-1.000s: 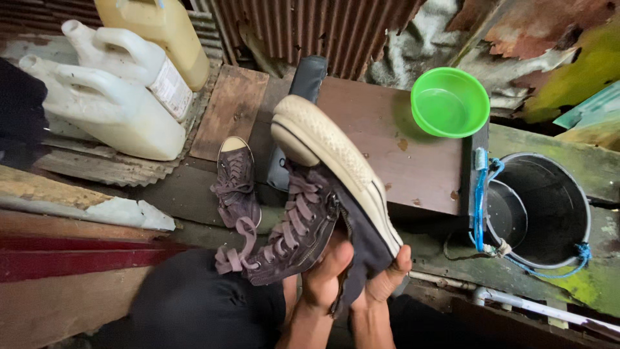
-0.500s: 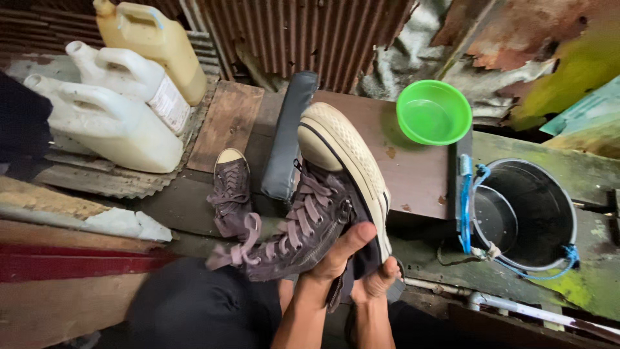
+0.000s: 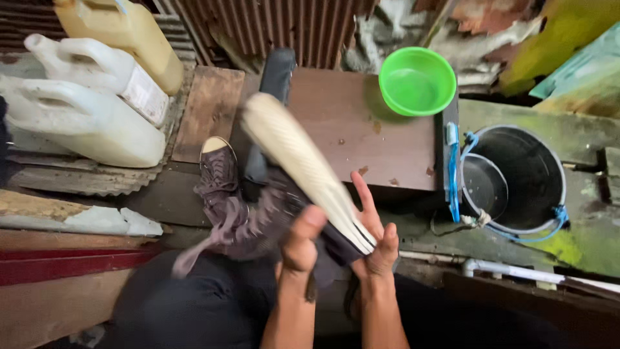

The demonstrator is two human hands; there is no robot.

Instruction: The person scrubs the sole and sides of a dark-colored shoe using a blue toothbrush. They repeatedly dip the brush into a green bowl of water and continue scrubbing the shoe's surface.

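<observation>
Outdoors, both hands' fingers clamped on sneaker [image 3: 303,168], brown board [image 3: 381,139], green bowl [image 3: 416,81], rusty corrugated wall [image 3: 290,26]

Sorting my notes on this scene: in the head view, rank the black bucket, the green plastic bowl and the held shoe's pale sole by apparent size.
1. Black round bucket.
2. Pale rubber sole of the held purple shoe, though it is nearer the camera, so unsure.
3. Green plastic bowl.
</observation>
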